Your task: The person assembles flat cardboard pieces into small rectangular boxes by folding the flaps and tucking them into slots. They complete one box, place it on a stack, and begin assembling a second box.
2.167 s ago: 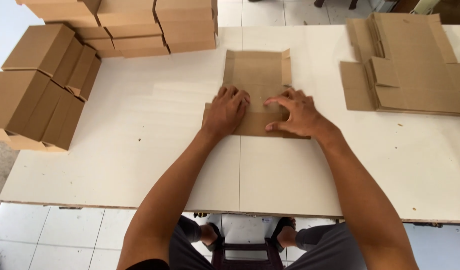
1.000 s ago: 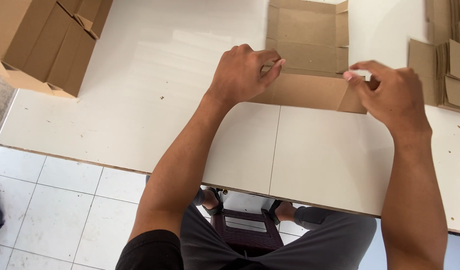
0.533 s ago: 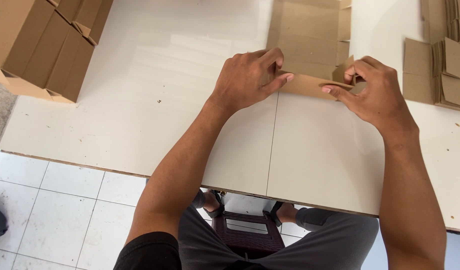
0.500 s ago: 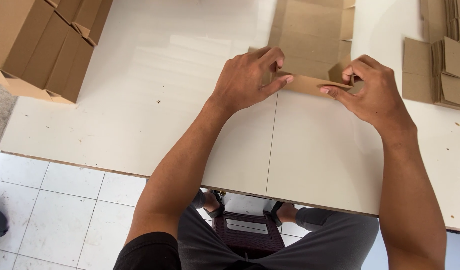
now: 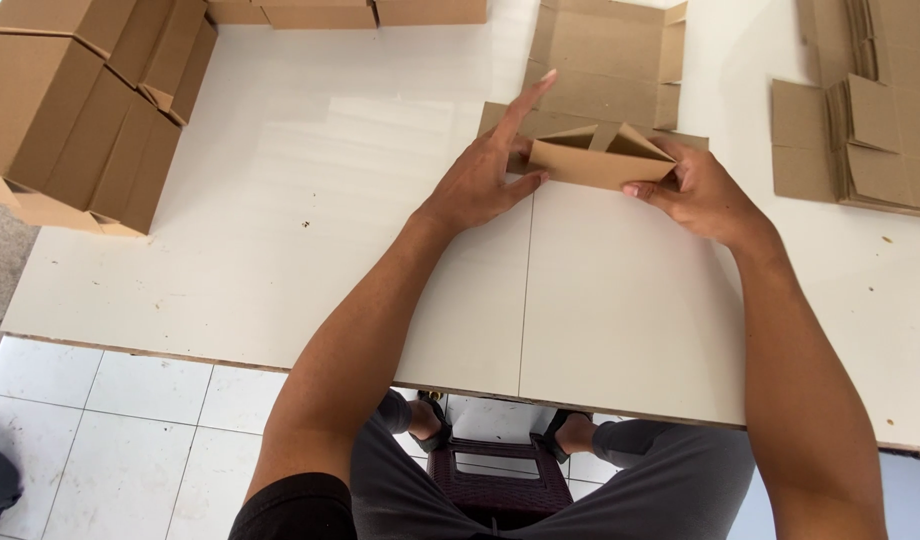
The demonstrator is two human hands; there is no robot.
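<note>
Flat cardboard blank (image 5: 605,75) lies at the surface's (image 5: 280,200) far edge. Near flap is folded up, pinched between left hand (image 5: 480,180) and right hand (image 5: 695,190). Remaining walls unfolded; finished boxes (image 5: 75,110) stacked at far-left corner.

Both your bare forearms reach forward, slightly converging. Your left hand (image 5: 480,180) has the index finger stretched straight out and the thumb pressed inward. Your right hand (image 5: 695,190) is curled, with fingers bent toward the left.

Brown cardboard blank (image 5: 600,110), white table (image 5: 280,200), grey trousers (image 5: 660,480)
</note>
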